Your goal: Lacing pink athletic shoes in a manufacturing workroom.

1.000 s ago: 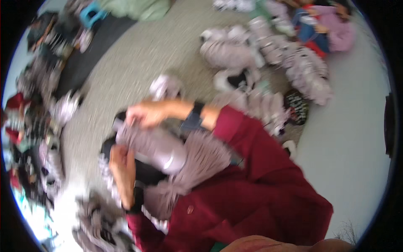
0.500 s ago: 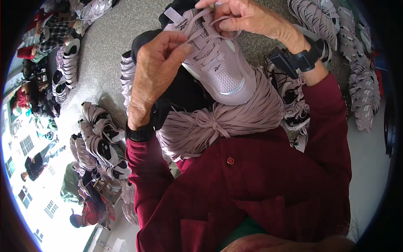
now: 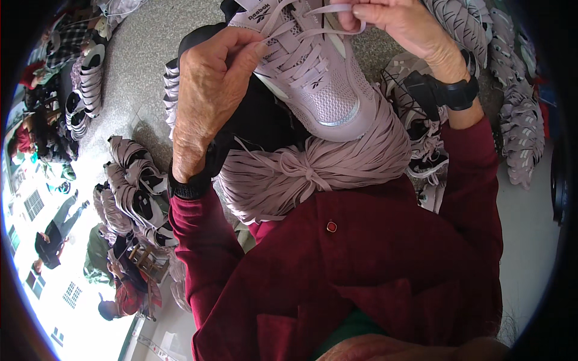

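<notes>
Speckled grey floor spreads out beneath everything, with rows of pale shoes packed together off to the left and another stack of pale shoes curving along the right; over by the bright side of the room I can make out a seated person wearing a cap. Closer in, a single mauve-grey mesh shoe lies in front of the wearer's dark red jacket, its toe resting on a tied bundle of laces and something black showing under its left side. Its long axis runs slantwise: toe toward the body and a little to the right, tongue away and to the left, with the very top cut off by the edge of my view. What matters most, I'd judge, is how the hands straddle that axis. The left hand is the nearer one, alongside the shoe's left eyelets, thumb and forefinger pinched at the lacing there. The right hand sits just beyond the shoe's right edge, its grip closed on a flat pale lace that stretches across from the tongue; a loop of it bends back below those fingers. So the lacing lies between both grips, to the right of the left one and to the left of the right one.
</notes>
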